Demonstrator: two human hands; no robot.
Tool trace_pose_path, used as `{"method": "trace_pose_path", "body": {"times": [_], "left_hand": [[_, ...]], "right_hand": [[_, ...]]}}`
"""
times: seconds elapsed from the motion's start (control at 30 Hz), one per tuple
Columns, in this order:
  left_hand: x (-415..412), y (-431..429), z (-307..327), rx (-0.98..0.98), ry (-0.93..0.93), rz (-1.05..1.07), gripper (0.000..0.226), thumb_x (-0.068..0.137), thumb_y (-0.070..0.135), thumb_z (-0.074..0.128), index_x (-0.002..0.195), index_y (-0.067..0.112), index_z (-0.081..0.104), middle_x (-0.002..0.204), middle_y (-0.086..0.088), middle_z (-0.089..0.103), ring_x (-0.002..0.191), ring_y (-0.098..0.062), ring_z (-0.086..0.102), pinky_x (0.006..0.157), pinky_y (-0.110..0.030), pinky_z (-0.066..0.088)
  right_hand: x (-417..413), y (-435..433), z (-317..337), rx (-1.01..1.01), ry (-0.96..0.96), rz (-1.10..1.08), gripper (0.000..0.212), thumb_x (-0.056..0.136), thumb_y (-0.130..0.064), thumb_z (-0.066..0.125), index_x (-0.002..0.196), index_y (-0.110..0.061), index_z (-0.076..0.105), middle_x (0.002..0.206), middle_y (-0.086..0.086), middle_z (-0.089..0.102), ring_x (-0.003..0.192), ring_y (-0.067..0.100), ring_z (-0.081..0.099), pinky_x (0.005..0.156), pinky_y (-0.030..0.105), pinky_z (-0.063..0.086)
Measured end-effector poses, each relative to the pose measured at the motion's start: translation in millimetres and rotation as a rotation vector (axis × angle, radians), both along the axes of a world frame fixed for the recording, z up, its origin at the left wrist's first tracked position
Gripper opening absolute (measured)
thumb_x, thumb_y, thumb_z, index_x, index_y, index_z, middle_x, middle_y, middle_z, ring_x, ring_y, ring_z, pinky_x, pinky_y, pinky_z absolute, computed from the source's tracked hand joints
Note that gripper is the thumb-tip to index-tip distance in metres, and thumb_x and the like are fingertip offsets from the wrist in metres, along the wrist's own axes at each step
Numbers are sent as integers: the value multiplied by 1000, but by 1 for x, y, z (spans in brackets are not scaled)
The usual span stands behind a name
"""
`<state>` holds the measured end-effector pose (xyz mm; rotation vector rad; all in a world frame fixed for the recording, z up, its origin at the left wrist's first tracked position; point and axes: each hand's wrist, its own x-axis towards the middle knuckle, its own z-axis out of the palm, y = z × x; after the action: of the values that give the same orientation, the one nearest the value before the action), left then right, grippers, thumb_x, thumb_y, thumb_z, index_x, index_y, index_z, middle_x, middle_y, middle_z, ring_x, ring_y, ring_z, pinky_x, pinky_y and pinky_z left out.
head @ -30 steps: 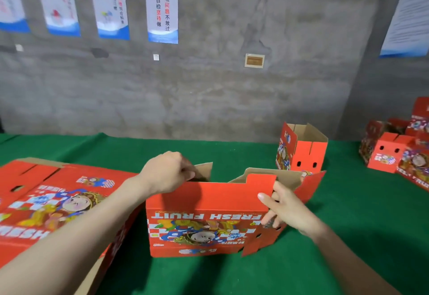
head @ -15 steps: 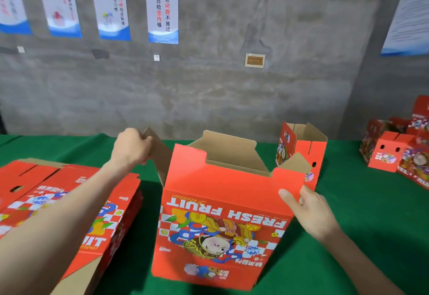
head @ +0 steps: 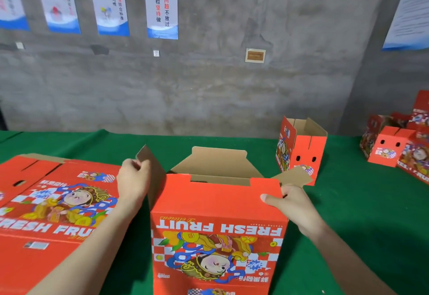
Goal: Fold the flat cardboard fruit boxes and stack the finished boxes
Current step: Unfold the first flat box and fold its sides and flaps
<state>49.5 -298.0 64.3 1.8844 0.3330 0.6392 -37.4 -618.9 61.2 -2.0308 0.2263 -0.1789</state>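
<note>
The half-opened box (head: 216, 220) stands upright on the green worktop (head: 362, 213) between the two hands, its printed front upside down. The left hand (head: 133, 178) pinches the top edge of the raised brown side flap (head: 152, 167). The right hand (head: 293, 204) grips the front panel's upper corner, thumb on the red face. A pile of flat boxes (head: 46, 201) lies just outside the left hand. A folded box (head: 301, 150) stands beyond the right hand, with more boxes (head: 394, 148) farther out that side.

green table (head: 359, 225) | flat boxes (head: 46, 213) left | folded box (head: 304, 148) far | finished boxes (head: 390, 150) right
</note>
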Motion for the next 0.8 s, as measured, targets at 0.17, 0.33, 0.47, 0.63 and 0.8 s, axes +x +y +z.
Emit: {"method": "trace_pose_path", "body": {"times": [0.17, 0.33, 0.47, 0.63, 0.8], "left_hand": [[-27, -4, -29, -372, 204, -492, 87, 76, -9, 67, 148, 21, 28, 138, -11, 50, 109, -32, 60, 84, -44, 52], [-31, -7, -26, -118, 20, -577, 91, 71, -29, 50, 135, 35, 41, 135, 5, 46, 110, -10, 55, 75, -26, 54], [-36, -10, -24, 176, -102, -564, 73, 68, -30, 45, 120, 20, 60, 126, 2, 58, 124, -15, 50, 107, -30, 37], [-37, -11, -23, 255, -111, -547, 63, 74, -25, 49, 124, 12, 62, 126, 2, 61, 122, -14, 51, 107, -26, 34], [-35, -4, -26, 314, -39, -667, 42, 87, -3, 61, 122, 21, 63, 136, 10, 49, 128, -9, 43, 110, -32, 33]], "right_hand": [[5, 4, -3, -216, -10, -97, 64, 74, -17, 81, 130, -10, 52, 126, 2, 43, 112, 19, 52, 100, 38, 45], [3, 7, 0, -509, -118, 25, 70, 79, -16, 75, 141, -19, 43, 130, -4, 40, 109, 8, 44, 92, 20, 34], [5, 9, 7, -881, -77, 102, 66, 84, -23, 61, 144, -35, 37, 156, -10, 20, 136, 23, 21, 112, 36, 19], [21, 22, 33, -1205, 78, 319, 101, 75, -1, 53, 147, -53, 5, 158, -13, -19, 146, 36, -5, 117, 52, 10], [38, 29, 42, -1240, 243, 351, 106, 78, -7, 59, 149, -41, -12, 158, 1, -24, 138, 36, 28, 98, 41, 43]]}}
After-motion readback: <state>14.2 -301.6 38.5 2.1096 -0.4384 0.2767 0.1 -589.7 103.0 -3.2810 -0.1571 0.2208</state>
